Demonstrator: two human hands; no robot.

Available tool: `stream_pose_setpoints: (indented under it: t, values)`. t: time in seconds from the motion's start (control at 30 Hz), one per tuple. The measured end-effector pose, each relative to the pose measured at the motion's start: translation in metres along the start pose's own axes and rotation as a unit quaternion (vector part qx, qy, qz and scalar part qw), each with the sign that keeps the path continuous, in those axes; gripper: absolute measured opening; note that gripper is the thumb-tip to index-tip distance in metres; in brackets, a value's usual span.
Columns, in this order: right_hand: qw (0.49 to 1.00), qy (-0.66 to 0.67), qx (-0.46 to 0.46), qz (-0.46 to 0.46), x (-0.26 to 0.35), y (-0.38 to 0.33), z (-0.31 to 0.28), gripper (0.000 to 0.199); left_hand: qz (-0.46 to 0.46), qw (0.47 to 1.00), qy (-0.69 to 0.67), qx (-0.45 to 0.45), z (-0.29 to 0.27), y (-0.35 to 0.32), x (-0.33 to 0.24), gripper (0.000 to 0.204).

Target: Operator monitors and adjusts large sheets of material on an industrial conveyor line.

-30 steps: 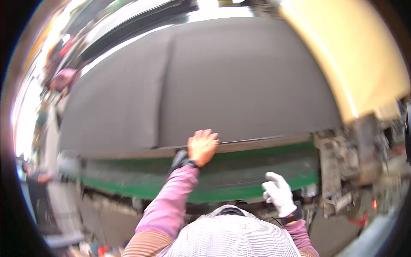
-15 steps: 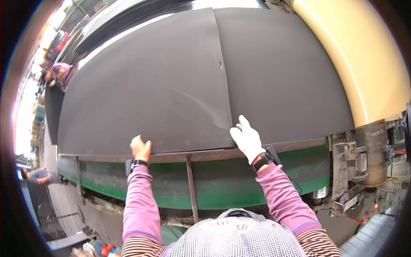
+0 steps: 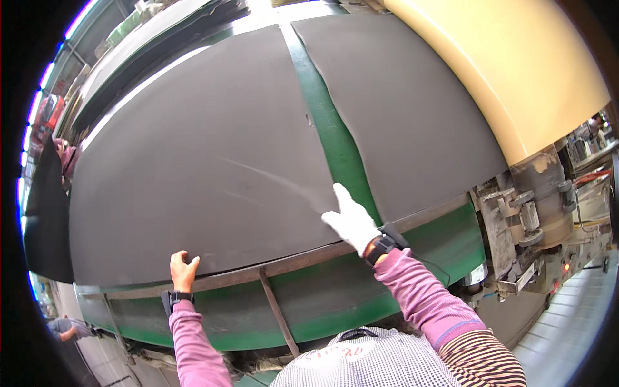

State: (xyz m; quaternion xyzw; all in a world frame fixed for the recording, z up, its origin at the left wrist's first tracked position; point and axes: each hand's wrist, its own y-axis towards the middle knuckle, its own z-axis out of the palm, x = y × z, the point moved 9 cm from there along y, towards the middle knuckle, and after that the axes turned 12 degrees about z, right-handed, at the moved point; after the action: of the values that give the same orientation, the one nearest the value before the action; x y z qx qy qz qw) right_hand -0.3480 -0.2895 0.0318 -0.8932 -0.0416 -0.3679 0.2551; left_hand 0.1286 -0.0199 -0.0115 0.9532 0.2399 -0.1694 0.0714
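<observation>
A large dark grey sheet lies flat on a green conveyor belt, with a faint pale streak and a small nick near its right edge. My right hand, in a white glove, rests at this sheet's near right corner, fingers stretched and thumb apart. Bare, my left hand is at the sheet's near edge further left, its thumb and fingers apart. A second dark sheet lies to the right, its wavy left edge separated from the first by a green strip of belt.
A big cream-yellow roller spans the far right, above a metal bracket. A metal rail runs along the belt's near side. Another person is by the far left end, beside a hanging dark sheet.
The left sheet has moved left, away from the right one, uncovering the green belt between them. Both my hands have shifted left and nearer along with it.
</observation>
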Motion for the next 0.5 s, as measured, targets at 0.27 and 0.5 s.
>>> stream_pose_setpoints:
  t: [0.27,0.5]
  values:
    - [0.915,-0.325,-0.223,0.087,-0.071,0.015,-0.150,0.038,-0.004,0.995,0.099,-0.001,-0.008,-0.023,0.034,0.030]
    - [0.935,-0.280,-0.201,0.083,-0.091,-0.006,-0.142,0.023,0.148,0.987,0.003,0.068,0.024,-0.018,-0.092,0.022]
